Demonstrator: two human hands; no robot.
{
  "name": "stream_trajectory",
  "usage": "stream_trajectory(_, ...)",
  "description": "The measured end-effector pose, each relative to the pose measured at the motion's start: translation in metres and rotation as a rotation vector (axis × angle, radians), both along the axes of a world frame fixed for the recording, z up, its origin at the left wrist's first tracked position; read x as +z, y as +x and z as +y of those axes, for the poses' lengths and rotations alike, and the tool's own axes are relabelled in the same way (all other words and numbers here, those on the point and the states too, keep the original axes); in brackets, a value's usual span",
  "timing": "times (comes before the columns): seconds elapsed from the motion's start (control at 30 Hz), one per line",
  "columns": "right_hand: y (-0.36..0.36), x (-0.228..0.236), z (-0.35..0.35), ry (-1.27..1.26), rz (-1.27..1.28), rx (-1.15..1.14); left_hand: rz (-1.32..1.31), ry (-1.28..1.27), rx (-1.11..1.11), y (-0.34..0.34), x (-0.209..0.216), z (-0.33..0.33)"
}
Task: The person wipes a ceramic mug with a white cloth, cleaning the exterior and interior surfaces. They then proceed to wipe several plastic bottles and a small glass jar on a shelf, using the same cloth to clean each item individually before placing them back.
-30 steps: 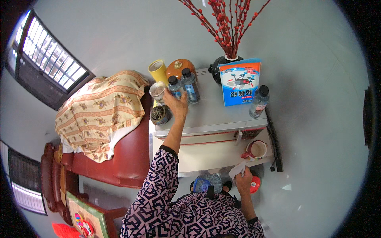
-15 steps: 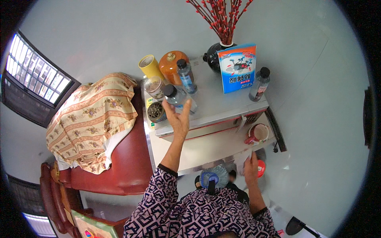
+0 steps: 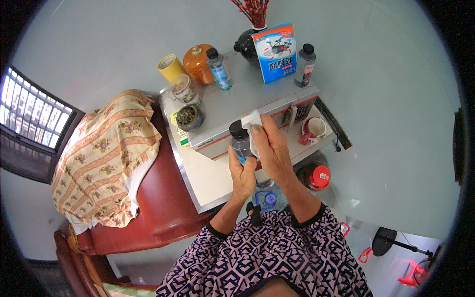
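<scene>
Bottle [image 3: 240, 143] in left hand [image 3: 243, 179], white wipe [image 3: 252, 120] at its side

The left hand is closed around the clear, black-capped bottle, held in front of the silver cabinet [image 3: 262, 101]; thumb and fingers cover its lower part, so its base cannot be seen. The right hand [image 3: 276, 157] pinches the white wipe, fingers bent over it beside the cap. Most of the wipe is hidden, and whether it is cloth or paper is hard to tell.

On the cabinet, a blue-and-orange packet [image 3: 277, 54] covers part of the black vase [image 3: 246, 47], whose red branches [image 3: 253, 12] are cut off by the upper edge. Below, the forearms and patterned clothing [image 3: 267, 242] partly hide a blue-topped container [image 3: 267, 199].
</scene>
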State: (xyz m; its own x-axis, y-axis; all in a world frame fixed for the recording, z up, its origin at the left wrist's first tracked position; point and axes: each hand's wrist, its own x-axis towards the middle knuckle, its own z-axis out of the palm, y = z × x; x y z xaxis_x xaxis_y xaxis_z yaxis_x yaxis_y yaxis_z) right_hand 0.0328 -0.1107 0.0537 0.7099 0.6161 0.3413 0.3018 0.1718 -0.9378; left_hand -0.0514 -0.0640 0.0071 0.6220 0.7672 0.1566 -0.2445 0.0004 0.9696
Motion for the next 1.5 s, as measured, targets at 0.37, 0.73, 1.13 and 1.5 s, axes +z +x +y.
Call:
stream_trajectory(0.37, -0.061, -0.014, -0.025, 0.179, -0.691, -0.252, 0.005, 0.135, -0.108, -0.050, 0.002, -0.001)
stream_trajectory(0.73, -0.029, -0.001, -0.015, -0.049, -0.444, -0.140, 0.054, -0.153, -0.260, -0.061, 0.026, -0.005)
stream_trajectory(1.13, -0.078, -0.018, -0.032, -0.020, -0.752, 0.024, -0.167, -0.345, -0.146, -0.047, 0.033, 0.033)
stream_trajectory(1.5, -0.059, 0.005, -0.012, -0.048, -0.801, -0.031, -0.149, -0.509, -0.169, -0.038, 0.035, 0.017)
